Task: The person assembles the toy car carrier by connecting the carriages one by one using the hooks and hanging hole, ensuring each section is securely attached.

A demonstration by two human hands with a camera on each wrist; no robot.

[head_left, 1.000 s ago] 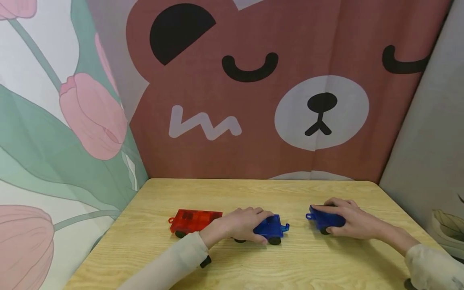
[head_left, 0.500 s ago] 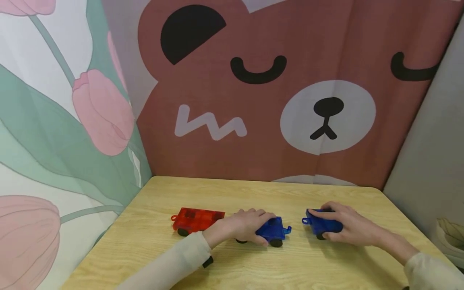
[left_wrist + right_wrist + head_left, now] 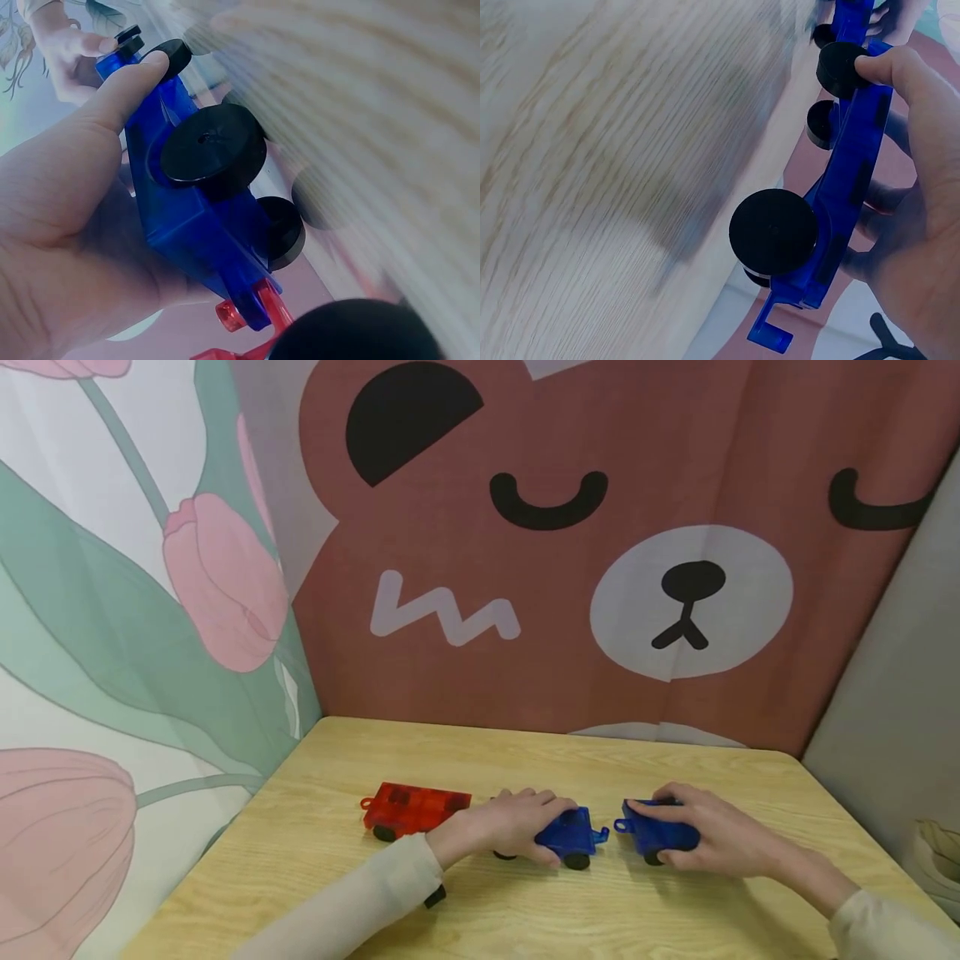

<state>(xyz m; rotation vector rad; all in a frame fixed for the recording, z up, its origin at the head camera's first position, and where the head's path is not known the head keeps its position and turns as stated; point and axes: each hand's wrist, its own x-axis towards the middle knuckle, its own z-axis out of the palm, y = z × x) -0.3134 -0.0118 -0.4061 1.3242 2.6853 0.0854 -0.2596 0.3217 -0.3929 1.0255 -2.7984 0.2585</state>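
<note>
My left hand [image 3: 521,822] lies over a blue toy wagon [image 3: 568,832] with black wheels, thumb along the near side and fingers over the far side. At its right end is a small blue hook [image 3: 601,835]. Behind it stands a red wagon [image 3: 412,808]; in the left wrist view, a red coupling piece [image 3: 274,311] meets the blue wagon's end. My right hand [image 3: 723,833] grips a second blue wagon [image 3: 656,831], its thumb by a wheel. That wagon's ring [image 3: 622,826] faces the hook across a narrow gap. A hook [image 3: 772,334] shows at its other end.
All the wagons are on a light wood table [image 3: 570,914]. A bear-print curtain [image 3: 540,677] hangs right behind its back edge, and a tulip-print curtain [image 3: 225,718] hangs on the left. A small black object [image 3: 434,895] shows beneath my left sleeve.
My right hand has brought its blue wagon leftward, and the gap between its ring and the other wagon's hook has shrunk. My left hand keeps its hold. The head view has shifted slightly.
</note>
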